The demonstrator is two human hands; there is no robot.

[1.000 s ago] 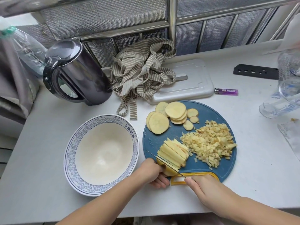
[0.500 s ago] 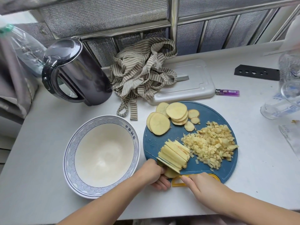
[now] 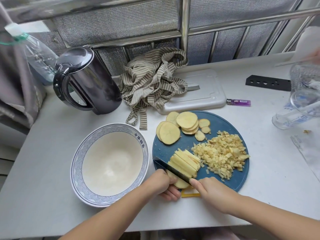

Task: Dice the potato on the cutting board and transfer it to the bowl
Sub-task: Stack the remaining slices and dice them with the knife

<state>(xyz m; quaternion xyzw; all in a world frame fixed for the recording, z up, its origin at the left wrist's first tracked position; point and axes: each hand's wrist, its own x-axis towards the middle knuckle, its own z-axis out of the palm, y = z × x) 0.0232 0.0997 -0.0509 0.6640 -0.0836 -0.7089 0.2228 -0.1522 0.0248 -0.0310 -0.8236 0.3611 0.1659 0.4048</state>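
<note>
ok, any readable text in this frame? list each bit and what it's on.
"中华好面" (small, probably reads so): blue characters on the bowl rim.
Label on the purple lighter: too small to read.
Blue print on the right bottle: blurred.
Print on the left bottle: blurred.

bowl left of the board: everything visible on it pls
The bowl is wide, round, seemingly ceramic: cream inside, a blue wave-pattern band with blue characters round the rim. It stands upright and empty on the white counter, close beside the blue cutting board; contact there is unclear. The left forearm crosses its near right rim in the picture; touch cannot be told.
</note>
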